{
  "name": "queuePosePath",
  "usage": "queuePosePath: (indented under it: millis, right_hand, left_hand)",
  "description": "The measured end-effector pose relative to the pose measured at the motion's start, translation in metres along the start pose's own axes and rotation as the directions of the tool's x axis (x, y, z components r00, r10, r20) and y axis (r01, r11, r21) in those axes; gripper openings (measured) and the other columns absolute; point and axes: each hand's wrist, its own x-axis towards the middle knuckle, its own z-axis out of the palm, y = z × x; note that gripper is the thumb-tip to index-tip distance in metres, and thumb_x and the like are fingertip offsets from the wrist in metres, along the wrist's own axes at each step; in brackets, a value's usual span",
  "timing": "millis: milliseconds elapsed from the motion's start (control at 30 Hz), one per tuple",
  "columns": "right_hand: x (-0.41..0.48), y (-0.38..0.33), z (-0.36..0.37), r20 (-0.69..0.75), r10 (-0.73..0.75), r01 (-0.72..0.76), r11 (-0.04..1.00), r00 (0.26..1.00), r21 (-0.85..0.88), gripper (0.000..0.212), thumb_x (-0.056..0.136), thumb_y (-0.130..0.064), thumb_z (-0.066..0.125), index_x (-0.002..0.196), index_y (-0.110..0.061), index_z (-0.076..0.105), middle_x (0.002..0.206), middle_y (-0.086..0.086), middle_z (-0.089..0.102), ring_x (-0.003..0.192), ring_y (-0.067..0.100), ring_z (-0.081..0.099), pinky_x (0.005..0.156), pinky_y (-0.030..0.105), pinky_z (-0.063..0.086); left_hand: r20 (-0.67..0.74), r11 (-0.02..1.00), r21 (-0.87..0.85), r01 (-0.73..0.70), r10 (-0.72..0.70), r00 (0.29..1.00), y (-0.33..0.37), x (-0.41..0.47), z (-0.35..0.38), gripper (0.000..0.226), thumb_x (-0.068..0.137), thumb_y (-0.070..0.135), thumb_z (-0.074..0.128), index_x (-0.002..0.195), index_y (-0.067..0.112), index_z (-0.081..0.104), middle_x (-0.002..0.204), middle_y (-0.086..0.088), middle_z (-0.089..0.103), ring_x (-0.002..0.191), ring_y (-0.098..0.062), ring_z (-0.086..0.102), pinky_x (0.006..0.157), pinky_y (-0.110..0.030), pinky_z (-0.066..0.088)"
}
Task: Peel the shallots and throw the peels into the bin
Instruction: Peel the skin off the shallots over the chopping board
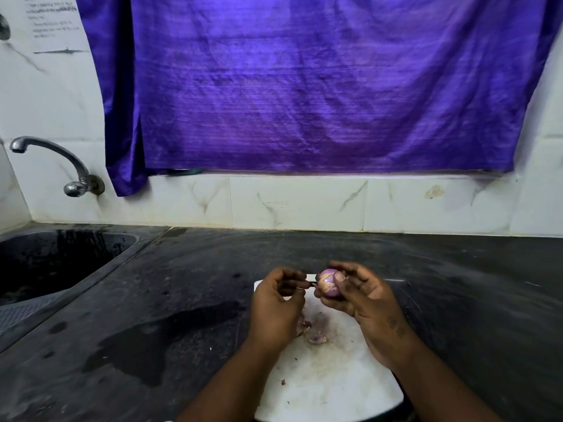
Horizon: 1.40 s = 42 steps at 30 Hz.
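Shallot (330, 284): round, glossy purple-pink with pale patches of loose skin, held above the far edge of the white cutting board (335, 391) on the dark desk (182, 269). The right hand (364, 301) curls round it. The left hand (275, 306), fingers curled, pinches a thin sliver (310, 285) at its left end.

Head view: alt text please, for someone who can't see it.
The right hand holds a partly peeled shallot over a white cutting board while the left hand pinches a thin strip beside it, too blurred to identify. Peel scraps lie on the board, which sits on a dark counter.
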Motion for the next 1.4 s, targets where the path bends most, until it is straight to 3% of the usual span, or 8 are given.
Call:
queuePosePath:
  millis: [133, 267, 333, 467, 567, 1033, 1200, 1400]
  right_hand:
    - [0.000, 0.002, -0.001, -0.019, -0.025, 0.024, 0.998, 1.000, -0.056, 0.032, 0.082, -0.021, 0.071, 0.109, -0.003, 0.067, 0.102, 0.017, 0.079, 0.092, 0.038, 0.077, 0.072, 0.032, 0.064]
    - [0.000, 0.003, -0.002, 0.009, -0.040, 0.040, 0.995, 0.999, -0.093, 0.029, 0.080, -0.017, 0.074, 0.105, -0.001, 0.073, 0.102, 0.017, 0.079, 0.095, 0.032, 0.076, 0.078, 0.032, 0.062]
    - [0.000, 0.003, -0.002, 0.020, -0.044, 0.046, 0.992, 0.999, -0.121, 0.029, 0.080, -0.016, 0.077, 0.106, -0.003, 0.075, 0.104, 0.015, 0.080, 0.100, 0.032, 0.076, 0.082, 0.035, 0.062]
    - [-0.002, -0.002, -0.002, 0.027, -0.045, 0.049, 0.987, 0.999, -0.156, 0.028, 0.081, -0.008, 0.078, 0.109, -0.006, 0.076, 0.104, 0.010, 0.081, 0.100, 0.025, 0.077, 0.084, 0.031, 0.063]
    - [-0.005, -0.003, -0.001, 0.045, -0.060, 0.068, 0.978, 0.997, -0.197, 0.027, 0.082, -0.004, 0.077, 0.108, -0.008, 0.077, 0.102, 0.005, 0.082, 0.097, 0.019, 0.078, 0.081, 0.023, 0.062]
    - [-0.002, 0.003, -0.002, 0.053, -0.154, 0.163, 0.934, 0.987, -0.317, 0.018, 0.084, -0.002, 0.077, 0.099, -0.011, 0.081, 0.091, 0.006, 0.082, 0.087, 0.020, 0.078, 0.076, 0.026, 0.062]
    - [-0.003, 0.003, -0.001, 0.060, -0.157, 0.168, 0.935, 0.986, -0.313, 0.017, 0.084, -0.001, 0.076, 0.096, -0.014, 0.081, 0.091, 0.005, 0.082, 0.087, 0.019, 0.078, 0.074, 0.025, 0.061]
    - [-0.003, 0.004, -0.001, 0.087, -0.167, 0.186, 0.930, 0.982, -0.316, 0.016, 0.085, -0.003, 0.076, 0.098, -0.012, 0.081, 0.093, 0.007, 0.081, 0.089, 0.021, 0.078, 0.077, 0.030, 0.062]
  left_hand:
    - [0.006, 0.981, 0.158, -0.112, 0.113, 0.994, 0.008, -0.006, -0.001, 0.023, 0.090, -0.003, 0.062, 0.084, 0.014, 0.076, 0.080, -0.002, 0.075, 0.066, -0.016, 0.068, 0.048, -0.014, 0.048]
    - [0.051, 0.940, 0.271, -0.209, 0.202, 0.978, 0.006, -0.008, -0.002, 0.015, 0.090, 0.033, 0.067, 0.079, 0.026, 0.075, 0.072, 0.008, 0.072, 0.060, -0.010, 0.066, 0.055, -0.033, 0.054]
    - [0.019, 0.928, 0.291, -0.233, 0.238, 0.971, 0.007, -0.008, -0.002, 0.016, 0.088, 0.041, 0.066, 0.081, 0.029, 0.075, 0.074, 0.012, 0.072, 0.066, -0.009, 0.066, 0.058, -0.033, 0.054]
    - [0.007, 0.907, 0.275, -0.320, 0.331, 0.944, 0.011, -0.009, -0.002, 0.016, 0.091, 0.031, 0.074, 0.106, 0.034, 0.077, 0.091, 0.016, 0.075, 0.085, -0.007, 0.071, 0.065, -0.028, 0.057]
    - [0.054, 0.853, 0.319, -0.414, 0.419, 0.906, 0.013, -0.009, -0.003, 0.017, 0.092, 0.025, 0.075, 0.107, 0.033, 0.078, 0.099, 0.020, 0.075, 0.093, -0.005, 0.071, 0.069, -0.027, 0.058]
    - [0.139, 0.623, 0.587, -0.517, 0.551, 0.823, 0.011, -0.011, -0.002, 0.017, 0.091, 0.031, 0.062, 0.100, 0.030, 0.077, 0.094, 0.014, 0.075, 0.078, -0.005, 0.066, 0.067, -0.028, 0.056]
    - [0.146, 0.621, 0.583, -0.523, 0.553, 0.820, 0.012, -0.012, -0.001, 0.010, 0.090, 0.029, 0.065, 0.094, 0.026, 0.074, 0.090, 0.012, 0.073, 0.076, -0.007, 0.065, 0.064, -0.030, 0.055]
    - [0.067, 0.749, 0.453, -0.482, 0.511, 0.857, 0.008, -0.010, 0.000, 0.008, 0.087, 0.022, 0.069, 0.091, 0.024, 0.075, 0.087, 0.012, 0.073, 0.076, -0.004, 0.067, 0.062, -0.030, 0.058]
